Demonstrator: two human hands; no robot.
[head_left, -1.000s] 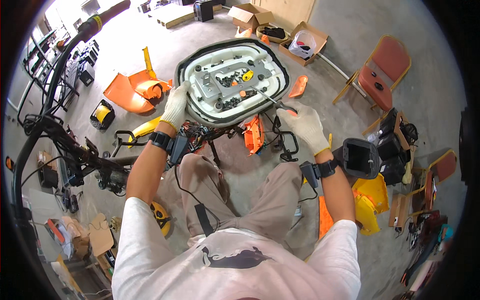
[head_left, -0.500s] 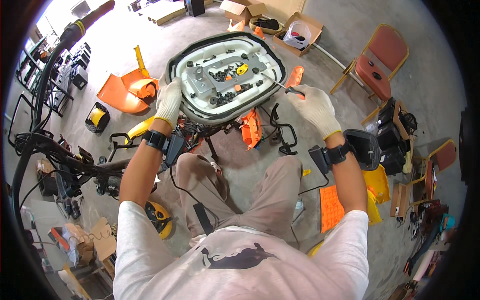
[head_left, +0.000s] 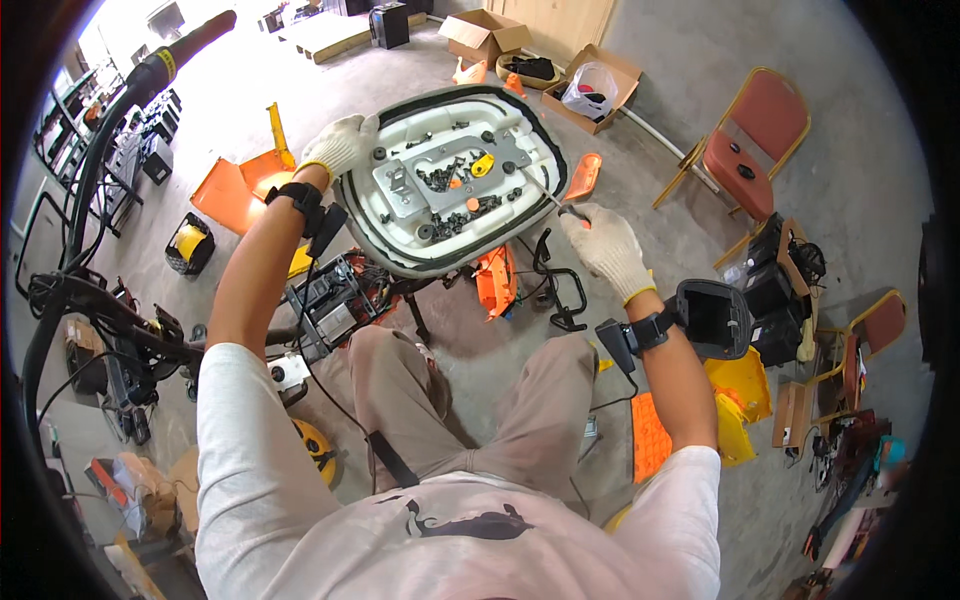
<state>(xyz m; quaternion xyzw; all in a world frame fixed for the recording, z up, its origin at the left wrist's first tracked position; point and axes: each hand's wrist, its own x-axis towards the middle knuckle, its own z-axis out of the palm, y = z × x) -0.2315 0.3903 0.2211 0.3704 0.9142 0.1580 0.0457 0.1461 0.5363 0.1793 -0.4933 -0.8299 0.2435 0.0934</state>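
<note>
An upturned vehicle seat [head_left: 362,222], with a white plastic underside and a dark padded rim, is in front of me. On it is a grey metal plate [head_left: 400,203] with piles of dark screws [head_left: 440,180], a small yellow part [head_left: 483,165] and black rubber knobs. My left hand [head_left: 345,145], in a white knit glove, is closed on the seat's far left rim. My gloved right hand [head_left: 605,245] grips a screwdriver [head_left: 541,190] by its handle. The shaft crosses the seat's right rim, its tip near a black round knob [head_left: 509,168].
A stripped frame with wiring [head_left: 345,300] is below the seat. Handlebars with cables [head_left: 75,250] rise at the left. Orange panels [head_left: 235,190] and yellow panels [head_left: 735,400] lie about on the floor. A red chair [head_left: 750,150] and cardboard boxes [head_left: 485,35] are farther off.
My left hand has moved up along the rim to the seat's far left. The seat sits slightly lower and tilted. My right hand has shifted left and down with the screwdriver.
</note>
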